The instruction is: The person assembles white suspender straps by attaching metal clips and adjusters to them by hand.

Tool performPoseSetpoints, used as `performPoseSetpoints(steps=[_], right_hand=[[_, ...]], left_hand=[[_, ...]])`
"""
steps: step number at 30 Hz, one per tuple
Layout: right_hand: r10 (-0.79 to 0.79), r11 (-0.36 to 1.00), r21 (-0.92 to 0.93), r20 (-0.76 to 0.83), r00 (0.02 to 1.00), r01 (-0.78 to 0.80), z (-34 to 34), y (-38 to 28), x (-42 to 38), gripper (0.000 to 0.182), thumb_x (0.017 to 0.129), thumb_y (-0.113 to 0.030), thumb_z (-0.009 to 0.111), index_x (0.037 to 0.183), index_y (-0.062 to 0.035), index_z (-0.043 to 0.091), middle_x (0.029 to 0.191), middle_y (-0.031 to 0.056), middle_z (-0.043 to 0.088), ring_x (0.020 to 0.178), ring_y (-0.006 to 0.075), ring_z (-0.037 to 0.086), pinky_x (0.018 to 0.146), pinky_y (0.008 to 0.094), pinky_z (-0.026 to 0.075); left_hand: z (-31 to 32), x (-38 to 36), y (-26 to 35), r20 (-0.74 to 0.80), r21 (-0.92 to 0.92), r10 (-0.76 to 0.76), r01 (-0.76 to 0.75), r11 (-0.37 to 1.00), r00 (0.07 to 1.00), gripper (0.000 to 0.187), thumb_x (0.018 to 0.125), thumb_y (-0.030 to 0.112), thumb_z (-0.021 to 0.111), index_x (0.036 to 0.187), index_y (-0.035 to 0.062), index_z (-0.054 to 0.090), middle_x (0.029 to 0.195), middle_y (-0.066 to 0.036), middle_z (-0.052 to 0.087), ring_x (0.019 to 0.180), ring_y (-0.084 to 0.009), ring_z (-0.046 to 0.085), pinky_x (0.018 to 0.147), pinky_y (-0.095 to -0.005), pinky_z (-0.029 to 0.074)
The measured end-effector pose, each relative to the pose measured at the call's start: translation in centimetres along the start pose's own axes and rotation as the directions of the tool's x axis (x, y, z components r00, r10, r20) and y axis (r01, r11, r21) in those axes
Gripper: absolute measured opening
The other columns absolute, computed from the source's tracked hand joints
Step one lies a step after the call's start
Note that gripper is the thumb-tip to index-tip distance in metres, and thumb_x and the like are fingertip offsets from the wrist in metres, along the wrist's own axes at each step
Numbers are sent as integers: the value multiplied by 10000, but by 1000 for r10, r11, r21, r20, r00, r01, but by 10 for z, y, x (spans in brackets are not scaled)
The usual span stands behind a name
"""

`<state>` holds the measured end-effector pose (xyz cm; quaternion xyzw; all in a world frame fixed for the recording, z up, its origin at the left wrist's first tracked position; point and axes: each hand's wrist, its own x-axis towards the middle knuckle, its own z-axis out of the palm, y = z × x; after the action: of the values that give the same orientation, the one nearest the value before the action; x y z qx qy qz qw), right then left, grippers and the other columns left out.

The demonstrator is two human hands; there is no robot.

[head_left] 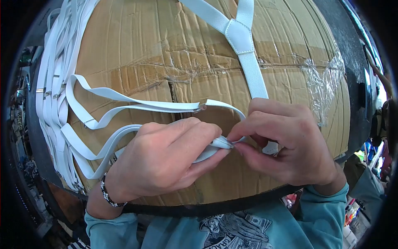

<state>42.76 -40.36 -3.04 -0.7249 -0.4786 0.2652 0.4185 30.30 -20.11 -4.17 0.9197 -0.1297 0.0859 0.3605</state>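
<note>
White elastic suspenders lie across a cardboard surface, their straps joined at a stitched white patch near the top. My left hand is closed around a folded white strap, whose end sticks out past the thumb and forefinger. My right hand pinches the tip of that strap between thumb and forefinger, touching it just beside the left fingertips. Any small part inside this pinch is hidden. A looped strap with a metal slider runs above my left hand. Another white strap end shows beneath my right hand.
A thick bundle of white straps with metal clips hangs along the left edge. The cardboard is creased and taped, with loose clear tape at the right. A dark table edge surrounds it.
</note>
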Motion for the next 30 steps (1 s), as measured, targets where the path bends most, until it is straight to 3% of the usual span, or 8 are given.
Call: performPoseSetpoints(steps=[12,17,23,30], right_hand=[[-49,994,-93,25,999,51,0,-5,1,166,769,36,805,911,-15,733,747,64,606,598,174,637,515,320,475],[-151,940,-300,66,986,164,0,-15,5,182,733,16,792,830,-23,644,721,70,551,570,219,606,483,355,458],[-252,769,-588,84,964,252,12,-26,0,250,652,-14,774,765,-23,552,750,67,517,561,207,579,451,352,436],[-335,769,-581,-12,942,267,15,-17,0,245,629,13,756,820,-11,605,764,61,514,568,179,575,462,323,449]], left_hand=[[-3,0,2,52,30,8,-9,1000,999,325,747,61,895,1018,10,723,772,-93,687,587,-210,673,505,-307,504],[-2,-1,4,59,47,23,-26,999,998,339,744,50,888,1029,1,710,791,-108,687,612,-241,684,515,-323,512],[-1,-2,5,48,56,19,-22,998,999,340,741,35,869,1034,-5,700,815,-123,690,650,-274,699,538,-333,529],[1,-2,3,-9,4,-33,33,999,999,282,770,40,859,1005,10,708,766,-112,690,634,-239,716,549,-317,549]])
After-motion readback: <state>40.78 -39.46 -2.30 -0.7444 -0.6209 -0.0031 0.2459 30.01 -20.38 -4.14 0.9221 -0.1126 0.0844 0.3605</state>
